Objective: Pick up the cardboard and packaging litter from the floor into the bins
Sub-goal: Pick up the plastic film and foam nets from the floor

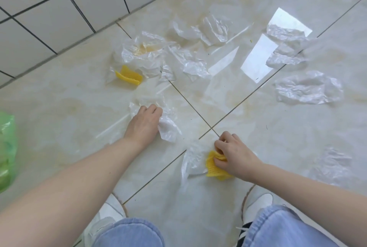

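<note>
Crinkled clear plastic wrap bunched in left hand closed grip; right hand grip pinches ribbed yellow foam net, both low over glossy floor.

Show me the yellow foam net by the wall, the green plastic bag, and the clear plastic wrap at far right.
Yellow foam net (pixel 129 77), head view, its ribbed middle.
Green plastic bag (pixel 7 151), head view, its crinkled side.
Clear plastic wrap (pixel 307 87), head view, its centre.

Clear plastic wrappers crowd the far floor; left side lies open.
</note>
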